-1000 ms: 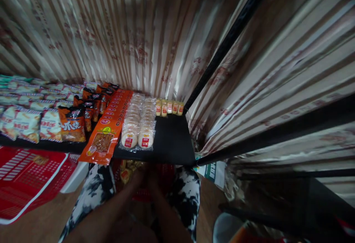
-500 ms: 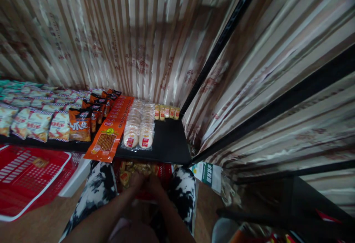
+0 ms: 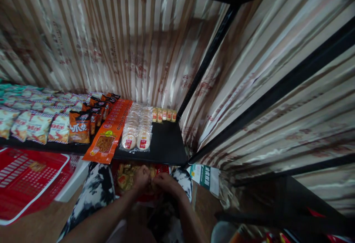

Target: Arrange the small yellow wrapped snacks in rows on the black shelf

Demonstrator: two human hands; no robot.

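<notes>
Between my knees, partly under the shelf edge, is a red basket (image 3: 165,169) with several small yellow-wrapped snack packs (image 3: 126,176) in it. My left hand (image 3: 142,176) is over the packs, its fingers curled closed. Close beside it, my right hand (image 3: 163,181) is also closed, the fingertips nearly meeting those of the left. What they pinch, if anything, is too dark to make out. On the black shelf (image 3: 166,139) above, a short row of small yellow packs (image 3: 164,115) stands at the back right, with two rows of wrapped round crackers (image 3: 135,141) left of it.
An orange snack bag (image 3: 107,139) overhangs the shelf's front edge. Further left are orange-black bags (image 3: 79,126) and several white snack bags (image 3: 39,124). A red shopping basket (image 3: 30,184) stands at lower left. Black posts (image 3: 210,58) and a striped curtain (image 3: 138,43) enclose the corner.
My hands have risen slightly out of the basket and turned, with knuckles now showing more clearly. The right hand has shifted a little to the right. The camera view has tilted slightly.
</notes>
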